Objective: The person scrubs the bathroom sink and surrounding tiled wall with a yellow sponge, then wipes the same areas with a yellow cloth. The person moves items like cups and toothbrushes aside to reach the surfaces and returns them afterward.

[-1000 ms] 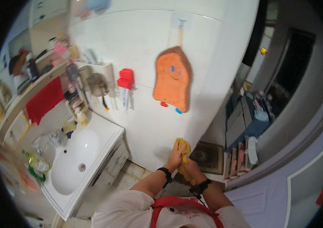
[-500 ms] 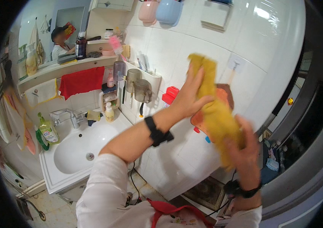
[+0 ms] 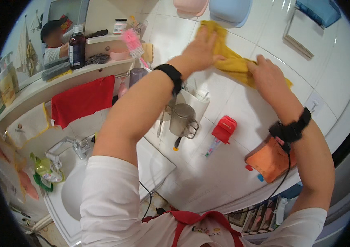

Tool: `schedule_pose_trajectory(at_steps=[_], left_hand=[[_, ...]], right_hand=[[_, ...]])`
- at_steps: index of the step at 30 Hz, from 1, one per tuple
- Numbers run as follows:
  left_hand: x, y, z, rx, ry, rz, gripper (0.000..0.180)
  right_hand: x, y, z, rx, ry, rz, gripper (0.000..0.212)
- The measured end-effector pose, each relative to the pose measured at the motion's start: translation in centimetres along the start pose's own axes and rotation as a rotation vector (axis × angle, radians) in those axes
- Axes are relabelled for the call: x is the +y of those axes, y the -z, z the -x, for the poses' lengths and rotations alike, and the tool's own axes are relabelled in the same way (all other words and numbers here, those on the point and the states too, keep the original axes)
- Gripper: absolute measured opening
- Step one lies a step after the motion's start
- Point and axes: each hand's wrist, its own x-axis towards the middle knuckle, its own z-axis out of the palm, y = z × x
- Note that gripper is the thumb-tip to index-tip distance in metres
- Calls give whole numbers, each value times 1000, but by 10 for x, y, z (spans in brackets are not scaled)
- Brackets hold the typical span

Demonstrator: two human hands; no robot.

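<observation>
A yellow cloth (image 3: pixel 237 68) is stretched against the white tiled wall, below the pink and blue wall holders. My left hand (image 3: pixel 199 51) holds its upper left part, with fingers extended over the fabric and the thumb apart. Further right, the bent fingers of my right hand (image 3: pixel 267 78) grip the other end, and a corner sticks out beyond the knuckles. Black bands circle both wrists. Under my arms, a red toothpaste dispenser (image 3: pixel 224 129) with a tube and a grey cup (image 3: pixel 182 119) are fixed to the wall.
At left are a white sink (image 3: pixel 70 197), a green soap bottle (image 3: pixel 49 168) and a hanging red towel (image 3: pixel 82 99). A shelf holds a dark bottle (image 3: pixel 77 47) and a pink brush (image 3: pixel 132 43). An orange pouch (image 3: pixel 269 160) hangs at lower right; a cable trails from my right wristband.
Both hands have moved up the wall with the yellow cloth, to just beneath the pink and blue holders. The view has shifted, and the orange pouch is now uncovered below my right arm.
</observation>
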Motion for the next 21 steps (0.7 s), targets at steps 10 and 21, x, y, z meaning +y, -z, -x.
schedule_pose_trajectory(at_steps=[10,21], left_hand=[[-146,-1,21,-512,138,-370,38],[-86,34,-16,-326,188,-151,61]], right_hand=[[-61,-62,-138,121,157,24,11],[-27,-33,-74,34,93,-93,20]])
